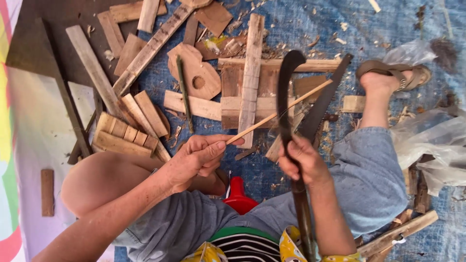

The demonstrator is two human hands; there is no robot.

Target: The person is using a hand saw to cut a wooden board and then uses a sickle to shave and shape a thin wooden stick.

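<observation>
A blue tarp [301, 24] covers the ground, littered with wooden offcuts [145, 48] and a saw [323, 104] beyond the fingers. The right hand [303, 160] is closed around a long curved blade [286, 92] rising past its fingers. The left hand [196, 157] pinches a thin bamboo stick [279, 112], which runs from its fingers across the blade.

Pale smooth wood stick [279, 112]; dark, seemingly matt metal blade [284, 97].
</observation>
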